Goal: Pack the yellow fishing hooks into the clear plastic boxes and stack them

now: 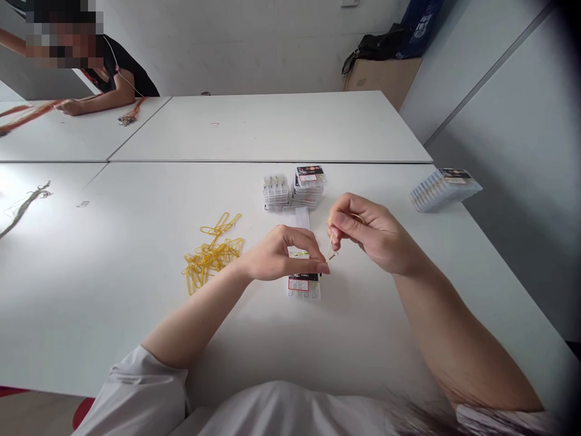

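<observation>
My left hand [290, 254] is closed in a pinch, its thumb and forefinger gripping a small fish hook [335, 254] whose curved end sticks out to the right. From there a short yellow line [329, 245] rises to my right hand [363, 230], whose fingers pinch it; a thin loop of it shows above the thumb. Below my left hand lies an open clear plastic hook box [313, 293] with a black and red-framed label and several hooks inside. My left hand partly covers this box. A heap of yellow line loops [211, 260] rests left of my left hand.
Two stacks of clear hook boxes [276, 192] [308, 188] stand behind my hands. A leaning row of boxes [438, 191] is at the right edge of the white table [272, 130]. Dark strands [25, 206] lie far left. Across the table, a person [122, 79] handles orange strands [34, 115].
</observation>
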Available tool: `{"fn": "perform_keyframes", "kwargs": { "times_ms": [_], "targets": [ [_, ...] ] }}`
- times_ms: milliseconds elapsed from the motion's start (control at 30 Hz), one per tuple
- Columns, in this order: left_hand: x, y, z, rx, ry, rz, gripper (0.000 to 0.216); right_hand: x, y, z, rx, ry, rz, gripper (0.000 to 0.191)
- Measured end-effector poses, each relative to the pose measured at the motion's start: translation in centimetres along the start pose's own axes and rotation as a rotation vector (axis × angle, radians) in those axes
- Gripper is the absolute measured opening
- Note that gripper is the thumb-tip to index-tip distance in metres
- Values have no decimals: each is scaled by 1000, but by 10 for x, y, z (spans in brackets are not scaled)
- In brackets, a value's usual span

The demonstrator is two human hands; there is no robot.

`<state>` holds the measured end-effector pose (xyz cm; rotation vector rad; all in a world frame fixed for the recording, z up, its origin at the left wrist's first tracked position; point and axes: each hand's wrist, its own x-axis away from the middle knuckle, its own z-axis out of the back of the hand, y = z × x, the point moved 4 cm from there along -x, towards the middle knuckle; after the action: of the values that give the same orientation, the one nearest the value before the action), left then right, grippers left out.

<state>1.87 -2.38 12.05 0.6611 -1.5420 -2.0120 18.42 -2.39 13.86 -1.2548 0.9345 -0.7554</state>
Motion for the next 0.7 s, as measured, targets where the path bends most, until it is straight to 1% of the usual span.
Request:
{"fn": "perform_keyframes", "kwargs": {
  "times_ms": [100, 167, 233, 267, 333, 400, 467, 500, 567, 633, 700],
  "targets": [
    [-1, -5, -2, -52, -26, 96, 11, 3, -3, -7, 40, -11, 49, 24],
    [-1, -8, 0, -52, 12, 163, 13, 6, -7, -10, 35, -32, 110, 24],
    [-1, -8, 4, -30, 106, 188, 15, 9, -11, -11, -20, -64, 170, 23],
    [-1, -7, 7, -20, 167, 177, 16, 10, -12, -11, -45, -65, 194, 22],
    [0, -4, 10, -17, 285, 115, 19, 11, -14, -8, -38, -7, 220, 22],
    [2, -1, 11, -31, 354, 30, 21, 11, -13, -3, 68, 94, 207, 23],
    [2, 2, 10, -41, 370, -40, 21, 10, -11, -1, 220, 162, 161, 23],
    [3, 2, 9, -43, 371, -62, 21, 9, -10, 0, 290, 167, 132, 22],
    [3, 3, 8, -44, 370, -83, 21, 9, -6, -1, 389, 127, 74, 21],
    [3, 3, 8, -50, 362, -81, 21, 9, -3, -2, 441, 76, 27, 23],
    [3, 3, 8, -59, 338, -68, 22, 9, -1, -1, 460, 57, -3, 25]
  ]
}}
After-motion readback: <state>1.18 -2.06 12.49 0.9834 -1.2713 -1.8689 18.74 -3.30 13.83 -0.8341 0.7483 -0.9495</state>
